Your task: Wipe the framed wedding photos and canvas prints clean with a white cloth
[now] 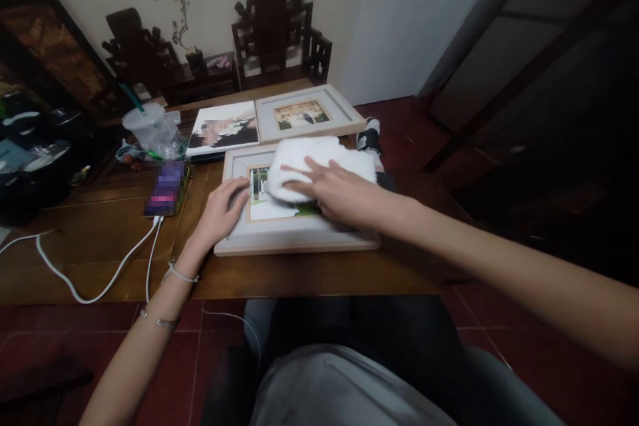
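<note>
A grey picture frame (279,234) with a light wood edge lies flat on the wooden table (100,239) in front of me. My left hand (219,212) rests on the frame's left border, fingers curled and pressing it down. My right hand (339,192) lies flat, fingers stretched out, on a white fluffy cloth (319,156) that covers the upper right of the frame's glass. Part of the photo shows under the cloth.
Behind it lie a second grey frame (309,116) and an unframed photo print (224,128). A phone (167,188) with white cables (100,279) lies to the left, beside a plastic cup in a bag (150,130). Dark carved chairs (272,26) stand by the wall.
</note>
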{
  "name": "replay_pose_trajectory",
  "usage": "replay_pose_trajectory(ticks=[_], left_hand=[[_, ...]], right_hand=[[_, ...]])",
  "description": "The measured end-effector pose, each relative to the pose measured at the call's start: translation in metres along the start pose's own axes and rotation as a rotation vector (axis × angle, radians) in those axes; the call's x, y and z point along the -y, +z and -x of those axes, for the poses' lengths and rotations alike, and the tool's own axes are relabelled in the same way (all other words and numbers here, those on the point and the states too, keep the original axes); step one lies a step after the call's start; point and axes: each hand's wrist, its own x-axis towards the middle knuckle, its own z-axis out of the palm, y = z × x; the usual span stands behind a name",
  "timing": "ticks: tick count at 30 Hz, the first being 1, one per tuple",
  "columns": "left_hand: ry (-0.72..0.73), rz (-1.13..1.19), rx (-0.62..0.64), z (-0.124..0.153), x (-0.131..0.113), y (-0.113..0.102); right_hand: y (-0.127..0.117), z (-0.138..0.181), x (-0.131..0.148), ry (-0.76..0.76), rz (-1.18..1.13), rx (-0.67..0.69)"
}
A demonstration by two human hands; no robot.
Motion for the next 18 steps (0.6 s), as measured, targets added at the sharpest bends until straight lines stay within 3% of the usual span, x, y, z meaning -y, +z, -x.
replay_pose_trajectory(ticks=[4, 8, 14, 18], left_hand=[[-0.007, 0.008, 0.007, 0.0, 0.0, -0.001], [-0.013, 0.005, 0.012, 0.0, 0.0, -0.001], [-0.006, -0.014, 0.004, 0.0, 0.001, 0.001], [-0.017, -0.027, 0.007, 0.0, 0.002, 0.002]], right_hand=[[0.01, -0.03, -0.024, 0.135, 0.076, -0.037], [0.01, -0.034, -0.013, 0.141, 0.029, 0.055], [-0.017, 0.01, 0.029, 0.076, -0.063, 0.259], [-0.039, 0.047, 0.054, -0.098, -0.154, 0.309]])
